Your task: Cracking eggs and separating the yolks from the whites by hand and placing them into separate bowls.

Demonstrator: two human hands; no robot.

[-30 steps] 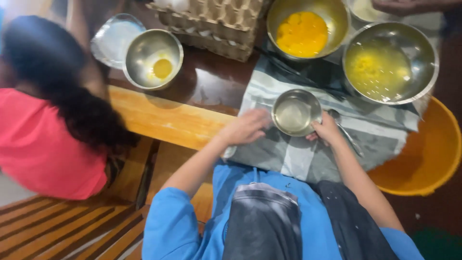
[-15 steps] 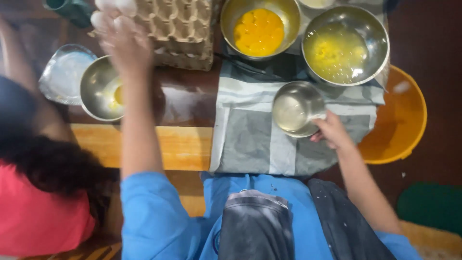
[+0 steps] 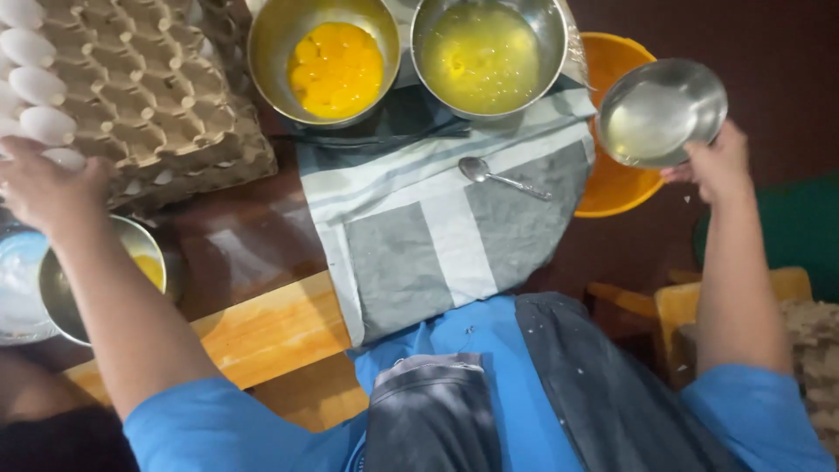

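Your blue sleeves and dark apron fill the near edge of the view. Since a moment ago your right hand has lifted the small steel bowl off the striped cloth. It is now out past the right edge of the surface, tilted over an orange tub that sits lower down. Your fingers are clamped on the bowl's rim, and a pale clear liquid shows inside it.

Your left hand has stayed up at the cardboard egg tray on the far left. Its fingers curl at the row of white eggs, but you cannot tell from here whether they have closed on one. Below that arm, near the left edge, a steel bowl holding a single yolk rests on the surface.

The cloth now carries only a spoon where the small bowl stood. At the far edge stand two large steel bowls side by side: a yolk bowl to the left and a bowl of pale yellow liquid to the right.

The only packaging is the tray: brown moulded pulp, mostly empty cups, with no label visible.
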